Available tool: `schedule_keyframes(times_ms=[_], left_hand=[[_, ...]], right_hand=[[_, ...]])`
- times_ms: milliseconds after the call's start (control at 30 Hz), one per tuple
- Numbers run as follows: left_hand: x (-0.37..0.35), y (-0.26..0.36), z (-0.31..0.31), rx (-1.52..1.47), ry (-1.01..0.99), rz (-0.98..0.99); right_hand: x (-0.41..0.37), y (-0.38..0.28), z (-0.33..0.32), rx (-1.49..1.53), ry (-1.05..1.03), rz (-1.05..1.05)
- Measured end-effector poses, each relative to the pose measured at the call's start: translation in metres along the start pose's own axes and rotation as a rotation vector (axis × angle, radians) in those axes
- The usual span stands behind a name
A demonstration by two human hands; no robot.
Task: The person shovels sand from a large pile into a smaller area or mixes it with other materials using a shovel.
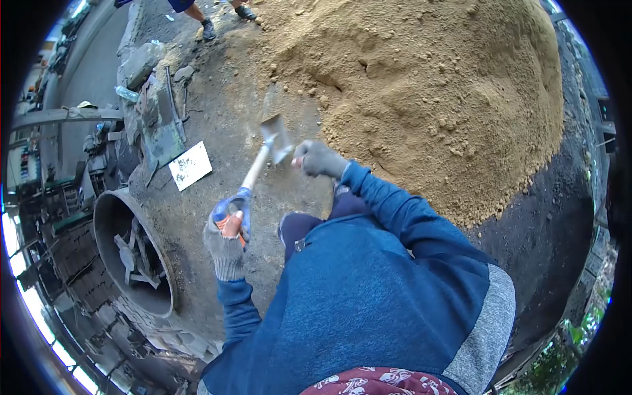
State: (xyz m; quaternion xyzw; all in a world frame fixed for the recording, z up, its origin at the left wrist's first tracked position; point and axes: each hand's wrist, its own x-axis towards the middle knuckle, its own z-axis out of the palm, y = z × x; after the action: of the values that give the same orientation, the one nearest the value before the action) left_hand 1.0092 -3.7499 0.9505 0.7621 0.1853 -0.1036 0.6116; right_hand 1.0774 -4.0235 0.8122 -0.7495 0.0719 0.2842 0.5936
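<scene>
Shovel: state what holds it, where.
The left hand grips the grey metal shovel by its blue end handle; right hand holds the shaft beside the blade.

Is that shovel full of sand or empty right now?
Empty: the wooden-handled metal shovel shows a bare grey blade, no sand heaped on it, beside the big brown sand pile.

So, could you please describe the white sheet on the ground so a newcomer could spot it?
Start at the big tan sand pile and move left past the shovel toward the round mixer drum. Between the shovel and the drum's mouth a flat white sheet lies on the ground. It is the only pale, clean rectangle among the grey stones and dark scrap metal.
</scene>
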Motion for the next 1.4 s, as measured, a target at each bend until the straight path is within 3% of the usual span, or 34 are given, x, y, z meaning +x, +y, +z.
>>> schedule_keyframes(times_ms=[33,67,133,167,267,367,433,500,600,700,800,833,933,1000,1067,1133,1167,1233,1333,1400], left_hand=[[0.004,0.010,0.010,-0.023,0.020,-0.022],[0.014,-0.003,0.008,0.036,0.061,0.015],[0.044,-0.043,-0.004,0.146,0.143,0.097],[0.050,-0.040,-0.007,0.229,0.159,0.043],[0.086,-0.062,-0.027,0.436,0.144,0.209],[0.121,-0.022,-0.036,-0.026,0.217,-0.095],[0.156,-0.013,-0.055,-0.065,0.167,-0.061],[0.195,-0.007,-0.078,-0.041,0.115,-0.061],[0.235,0.002,-0.096,0.066,0.058,-0.094],[0.253,0.022,-0.112,0.090,0.047,-0.098],[0.259,0.019,-0.132,0.030,0.098,-0.079],[0.271,0.002,-0.152,0.001,0.039,-0.033],[0.264,0.023,-0.156,0.096,0.155,-0.130],[0.269,0.022,-0.161,0.089,0.146,-0.136],[0.271,0.028,-0.162,0.071,0.157,-0.123],[0.275,0.017,-0.175,0.126,0.144,-0.135],[0.272,0.018,-0.177,0.145,0.141,-0.146],[0.273,0.018,-0.176,0.137,0.128,-0.149],[0.272,0.018,-0.178,0.089,0.132,-0.147],[0.276,0.022,-0.180,0.104,0.139,-0.146]], right_hand=[[0.009,0.011,-0.022,-0.042,0.075,0.006],[0.034,0.051,-0.047,-0.241,0.079,-0.204],[0.045,0.089,-0.096,-0.833,0.130,-0.381],[0.037,0.088,-0.119,-1.227,0.176,-0.335],[0.020,0.168,-0.157,-1.258,0.260,0.028],[-0.011,0.238,-0.157,-1.236,0.230,0.371],[-0.043,0.222,-0.139,-1.205,0.013,0.533],[-0.061,0.237,-0.114,-1.241,0.155,0.451],[-0.070,0.239,-0.084,-1.195,0.170,0.498],[-0.050,0.265,-0.077,-1.169,0.168,0.414],[-0.017,0.245,-0.078,-1.109,0.162,0.482],[-0.005,0.243,-0.082,-1.179,0.116,0.415],[0.034,0.208,-0.099,-1.293,0.190,0.244],[0.055,0.167,-0.110,-1.210,0.313,0.136],[0.075,0.120,-0.107,-0.248,0.475,0.428],[0.103,0.131,-0.114,0.041,0.454,0.462],[0.113,0.133,-0.113,-0.152,0.378,0.376],[0.103,0.105,-0.107,0.147,0.433,0.593],[0.098,0.155,-0.109,-1.178,0.317,0.013],[0.082,0.172,-0.095,-1.244,0.315,0.017]])
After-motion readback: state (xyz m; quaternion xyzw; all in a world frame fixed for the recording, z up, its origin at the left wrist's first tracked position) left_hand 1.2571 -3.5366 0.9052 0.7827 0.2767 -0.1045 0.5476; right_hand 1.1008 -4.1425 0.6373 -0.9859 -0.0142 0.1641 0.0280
